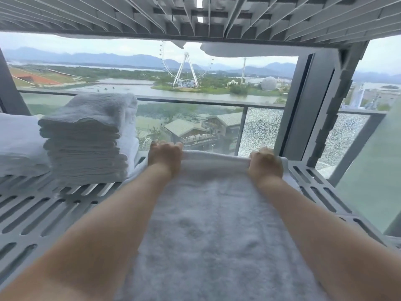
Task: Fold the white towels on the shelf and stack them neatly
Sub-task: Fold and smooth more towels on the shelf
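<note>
A white towel (212,213) lies spread lengthwise on the slotted grey shelf (43,209), running from the near edge to the far edge. My left hand (165,157) grips its far left corner with curled fingers. My right hand (265,162) grips the far right corner the same way. Both arms stretch forward over the towel. To the left stands a tall stack of folded white towels (86,144), its top towel slightly rumpled.
A second, lower pile of white linen (17,144) sits at the far left. Another slotted shelf (195,16) hangs close overhead, with white cloth (249,51) drooping from it. A grey upright post (321,105) stands at the right; a window lies behind.
</note>
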